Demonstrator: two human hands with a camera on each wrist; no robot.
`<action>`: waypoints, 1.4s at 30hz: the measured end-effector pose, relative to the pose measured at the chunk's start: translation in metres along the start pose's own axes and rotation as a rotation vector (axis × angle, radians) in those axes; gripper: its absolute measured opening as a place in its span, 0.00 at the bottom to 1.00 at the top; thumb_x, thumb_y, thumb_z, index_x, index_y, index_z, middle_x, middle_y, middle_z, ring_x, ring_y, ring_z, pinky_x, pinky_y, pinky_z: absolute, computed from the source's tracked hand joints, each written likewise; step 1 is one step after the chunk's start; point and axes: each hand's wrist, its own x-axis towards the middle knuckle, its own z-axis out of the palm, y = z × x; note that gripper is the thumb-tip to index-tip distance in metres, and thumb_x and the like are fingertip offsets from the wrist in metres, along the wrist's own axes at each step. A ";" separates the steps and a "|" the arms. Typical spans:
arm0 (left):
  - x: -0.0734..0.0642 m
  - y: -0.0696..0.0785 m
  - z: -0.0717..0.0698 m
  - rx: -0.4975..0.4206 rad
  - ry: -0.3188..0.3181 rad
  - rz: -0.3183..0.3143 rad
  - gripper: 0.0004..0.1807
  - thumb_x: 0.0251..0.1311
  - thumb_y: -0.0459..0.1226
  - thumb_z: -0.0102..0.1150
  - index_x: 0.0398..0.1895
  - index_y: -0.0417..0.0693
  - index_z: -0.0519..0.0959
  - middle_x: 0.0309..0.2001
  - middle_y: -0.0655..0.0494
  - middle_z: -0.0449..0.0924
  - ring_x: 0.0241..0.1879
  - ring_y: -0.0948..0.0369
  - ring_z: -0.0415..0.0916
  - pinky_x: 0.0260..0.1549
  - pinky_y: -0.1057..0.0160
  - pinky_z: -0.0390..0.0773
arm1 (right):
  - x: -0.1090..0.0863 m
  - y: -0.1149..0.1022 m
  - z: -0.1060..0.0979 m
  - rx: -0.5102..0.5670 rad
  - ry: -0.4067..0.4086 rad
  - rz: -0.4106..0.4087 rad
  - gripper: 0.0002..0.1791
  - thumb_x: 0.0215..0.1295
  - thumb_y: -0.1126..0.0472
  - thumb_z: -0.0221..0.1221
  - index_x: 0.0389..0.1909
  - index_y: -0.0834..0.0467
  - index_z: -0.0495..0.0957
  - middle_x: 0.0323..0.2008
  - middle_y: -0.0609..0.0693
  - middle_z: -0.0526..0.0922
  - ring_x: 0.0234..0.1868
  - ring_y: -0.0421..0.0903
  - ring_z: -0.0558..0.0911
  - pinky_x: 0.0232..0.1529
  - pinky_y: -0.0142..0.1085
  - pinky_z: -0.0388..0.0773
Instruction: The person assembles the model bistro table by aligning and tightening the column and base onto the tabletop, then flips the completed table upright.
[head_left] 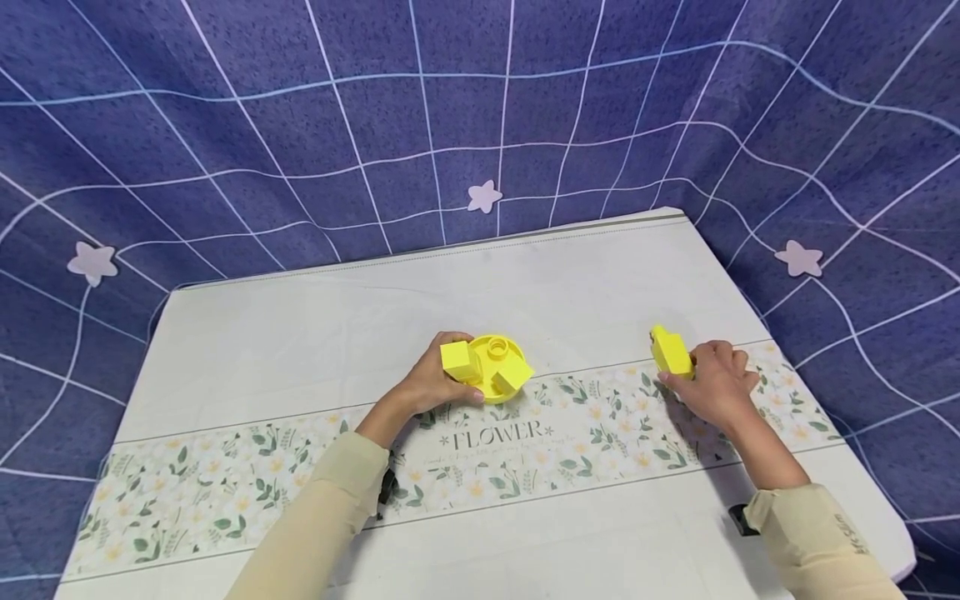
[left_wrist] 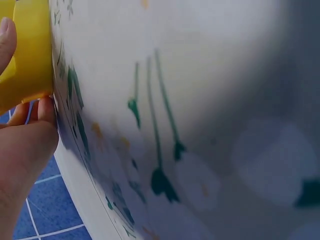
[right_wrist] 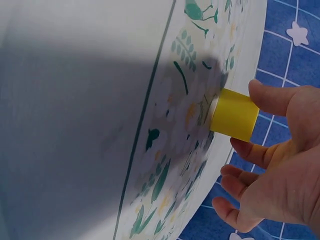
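Note:
My left hand (head_left: 438, 379) grips the side of a round yellow tray (head_left: 491, 393), thumb at its near edge and fingers behind. On the tray stand two square yellow blocks, a left one (head_left: 459, 360) and a right one (head_left: 513, 375), plus a raised ring socket (head_left: 497, 347). The left wrist view catches only part of the curved yellow side (left_wrist: 32, 55). Off to the right, my right hand (head_left: 720, 383) pinches a yellow bottle-shaped piece (head_left: 675, 354) with a square body and narrow neck, thumb against one side. Its square end (right_wrist: 235, 115) faces the right wrist camera.
A white table (head_left: 315, 333) lies under both hands, crossed by a flower-printed band (head_left: 600, 421) with the word FLOWER. Behind and beside it hangs a blue curtain (head_left: 465, 117) with grid lines and pale stars. Dark bands sit at both wrists.

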 end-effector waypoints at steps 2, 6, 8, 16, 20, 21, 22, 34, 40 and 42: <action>-0.001 0.000 0.001 -0.003 0.027 0.005 0.50 0.24 0.36 0.76 0.57 0.53 0.58 0.49 0.57 0.67 0.45 0.59 0.70 0.46 0.59 0.69 | 0.000 -0.001 0.000 0.004 0.012 -0.001 0.30 0.51 0.47 0.59 0.40 0.71 0.66 0.48 0.69 0.59 0.46 0.65 0.55 0.37 0.59 0.47; 0.000 0.003 0.002 0.022 0.040 0.018 0.48 0.24 0.36 0.76 0.56 0.54 0.60 0.49 0.59 0.65 0.44 0.60 0.69 0.46 0.59 0.68 | -0.001 0.000 0.001 0.030 0.041 -0.006 0.29 0.51 0.47 0.59 0.38 0.71 0.68 0.47 0.68 0.60 0.46 0.64 0.55 0.37 0.58 0.47; 0.001 0.004 0.001 0.042 0.037 0.022 0.48 0.25 0.36 0.76 0.56 0.54 0.61 0.50 0.60 0.65 0.45 0.60 0.69 0.48 0.59 0.67 | -0.001 0.000 0.000 0.043 0.058 -0.010 0.29 0.51 0.47 0.59 0.37 0.71 0.68 0.48 0.68 0.60 0.46 0.64 0.55 0.37 0.58 0.46; 0.007 0.007 -0.003 0.085 -0.025 -0.026 0.47 0.29 0.37 0.74 0.59 0.53 0.61 0.50 0.63 0.68 0.49 0.63 0.68 0.54 0.59 0.61 | -0.002 0.001 0.000 0.071 0.107 -0.028 0.27 0.53 0.47 0.58 0.35 0.71 0.70 0.49 0.67 0.61 0.48 0.64 0.55 0.38 0.58 0.47; 0.009 0.007 -0.006 0.111 -0.057 -0.041 0.44 0.34 0.35 0.72 0.60 0.54 0.60 0.50 0.66 0.70 0.51 0.64 0.66 0.57 0.58 0.57 | -0.003 0.000 0.000 0.083 0.124 -0.034 0.26 0.54 0.47 0.57 0.35 0.71 0.70 0.49 0.67 0.62 0.48 0.64 0.55 0.39 0.57 0.47; 0.009 0.007 -0.006 0.113 -0.063 -0.044 0.44 0.35 0.35 0.71 0.60 0.54 0.60 0.50 0.66 0.70 0.51 0.64 0.66 0.57 0.58 0.57 | -0.003 -0.001 0.000 0.086 0.126 -0.035 0.26 0.54 0.47 0.56 0.35 0.71 0.70 0.49 0.67 0.62 0.48 0.64 0.55 0.39 0.57 0.47; 0.009 0.006 -0.006 0.113 -0.067 -0.046 0.44 0.35 0.35 0.71 0.61 0.54 0.60 0.50 0.66 0.70 0.51 0.65 0.66 0.57 0.58 0.57 | -0.004 -0.001 -0.001 0.089 0.129 -0.035 0.26 0.55 0.47 0.56 0.35 0.70 0.70 0.50 0.66 0.62 0.48 0.63 0.55 0.39 0.57 0.47; -0.006 0.024 0.003 -0.067 -0.066 0.035 0.51 0.27 0.28 0.73 0.61 0.43 0.56 0.54 0.47 0.67 0.50 0.58 0.67 0.53 0.58 0.62 | -0.006 -0.004 -0.005 0.138 0.150 -0.058 0.26 0.55 0.47 0.56 0.35 0.70 0.70 0.51 0.66 0.62 0.50 0.64 0.55 0.41 0.59 0.45; 0.001 0.018 0.001 0.009 -0.061 0.047 0.50 0.27 0.33 0.75 0.60 0.45 0.58 0.52 0.53 0.69 0.50 0.60 0.67 0.55 0.56 0.60 | -0.007 -0.008 -0.006 0.171 0.170 -0.078 0.24 0.54 0.48 0.57 0.33 0.69 0.69 0.51 0.65 0.63 0.52 0.64 0.55 0.42 0.60 0.44; 0.005 0.012 0.000 0.041 -0.062 0.036 0.51 0.27 0.35 0.75 0.61 0.48 0.58 0.52 0.58 0.69 0.51 0.61 0.67 0.56 0.57 0.59 | -0.007 -0.010 -0.007 0.188 0.176 -0.086 0.24 0.54 0.48 0.58 0.32 0.68 0.70 0.52 0.64 0.63 0.52 0.64 0.55 0.43 0.59 0.43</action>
